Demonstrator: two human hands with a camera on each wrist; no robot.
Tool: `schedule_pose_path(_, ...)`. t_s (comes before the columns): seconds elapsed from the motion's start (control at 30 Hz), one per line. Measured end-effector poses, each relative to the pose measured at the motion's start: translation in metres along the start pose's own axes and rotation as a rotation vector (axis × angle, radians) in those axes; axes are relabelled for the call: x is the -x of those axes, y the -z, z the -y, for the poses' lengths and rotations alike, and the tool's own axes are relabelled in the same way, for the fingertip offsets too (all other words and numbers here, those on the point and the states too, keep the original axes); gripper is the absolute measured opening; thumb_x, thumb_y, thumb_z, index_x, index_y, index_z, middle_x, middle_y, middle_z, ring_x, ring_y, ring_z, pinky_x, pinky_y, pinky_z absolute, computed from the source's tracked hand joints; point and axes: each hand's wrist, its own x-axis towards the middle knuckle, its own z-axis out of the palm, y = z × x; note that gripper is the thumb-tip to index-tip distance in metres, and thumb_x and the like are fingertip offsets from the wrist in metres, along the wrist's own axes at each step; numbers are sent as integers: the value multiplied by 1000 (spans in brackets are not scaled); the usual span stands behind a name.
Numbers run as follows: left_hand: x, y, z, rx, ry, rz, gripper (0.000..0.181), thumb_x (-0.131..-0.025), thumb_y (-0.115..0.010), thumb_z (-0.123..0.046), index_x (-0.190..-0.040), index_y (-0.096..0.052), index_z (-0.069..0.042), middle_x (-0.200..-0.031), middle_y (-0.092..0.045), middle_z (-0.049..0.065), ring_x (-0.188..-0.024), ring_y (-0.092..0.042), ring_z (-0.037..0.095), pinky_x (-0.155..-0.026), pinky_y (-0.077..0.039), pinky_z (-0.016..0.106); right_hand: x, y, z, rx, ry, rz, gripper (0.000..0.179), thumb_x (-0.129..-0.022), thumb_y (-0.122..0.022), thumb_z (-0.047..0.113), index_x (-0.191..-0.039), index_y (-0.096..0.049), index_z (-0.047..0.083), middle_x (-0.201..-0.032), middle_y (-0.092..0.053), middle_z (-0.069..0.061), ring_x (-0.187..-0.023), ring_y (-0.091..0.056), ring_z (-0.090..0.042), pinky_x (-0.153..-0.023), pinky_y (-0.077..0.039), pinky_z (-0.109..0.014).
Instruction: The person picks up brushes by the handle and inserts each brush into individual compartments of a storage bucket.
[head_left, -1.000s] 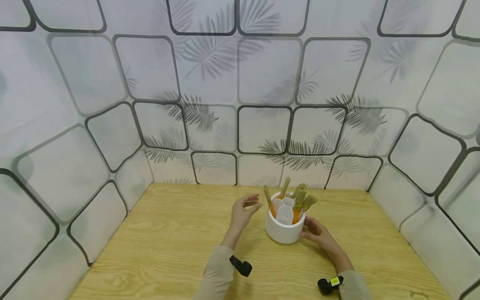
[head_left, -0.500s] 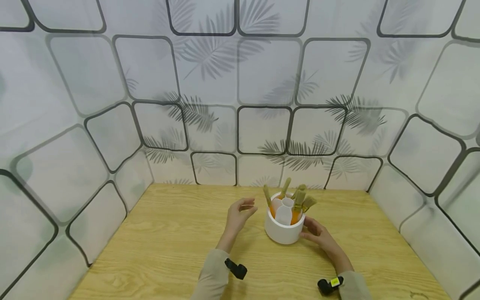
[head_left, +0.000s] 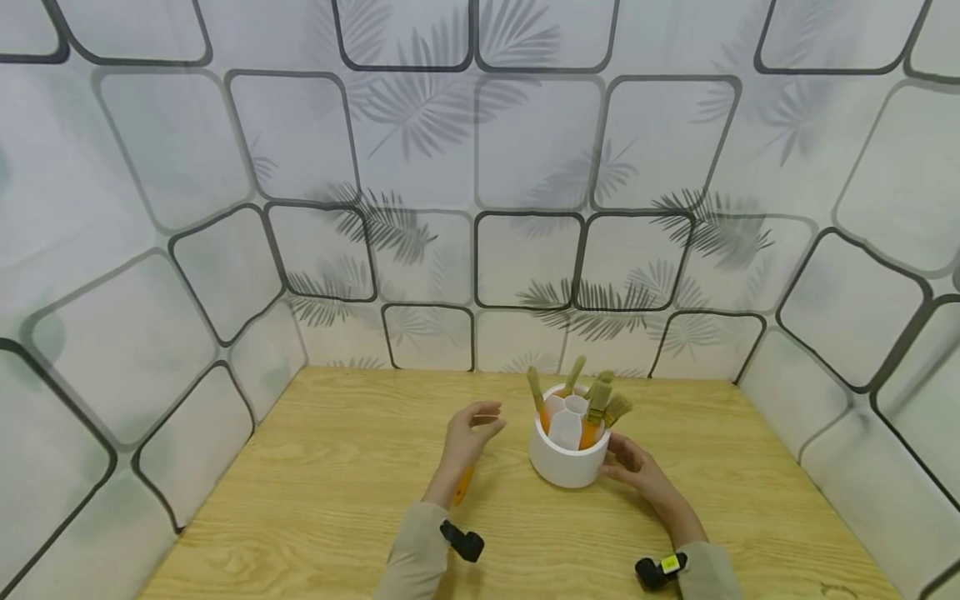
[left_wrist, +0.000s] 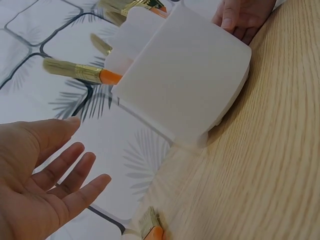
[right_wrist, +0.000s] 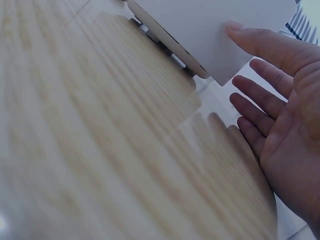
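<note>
A round white holder [head_left: 567,464] stands on the wooden table, with a divided white insert inside. Several paintbrushes [head_left: 596,410] stand in it, bristles up, orange handles down. To its left, my left hand [head_left: 465,437] hovers apart from it with nothing in its grasp, fingers loosely spread in the left wrist view. Another paintbrush [left_wrist: 152,226] with an orange handle lies on the table, partly hidden by the left hand in the head view. At the holder's right side is my right hand [head_left: 637,471]. In the right wrist view its thumb touches the white wall, while the fingers extend loosely.
The wooden table [head_left: 337,467] reaches back to a patterned cloth wall [head_left: 525,167] with leaf prints, which also encloses both sides. Each sleeve carries a small black wrist camera [head_left: 462,542].
My left hand has drawn away from the holder, leftward and closer to me. The loose paintbrush's handle has come into sight beside it. The insert's brushes have shifted slightly; my right hand stays put.
</note>
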Motion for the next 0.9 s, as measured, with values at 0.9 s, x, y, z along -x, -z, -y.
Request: schedule_pose_path(0.9,5,17,20,-53,37,57,32,-85,-67,-14,-114,-63,-2,-116,-61,16,-103,-58,34,-78,-54,34,0,-1,-5,-10,17,-18,62,-85,-64,2,-139,-34,-2,-126,-51,-3,-111,-47,7,-94,-32,-9)
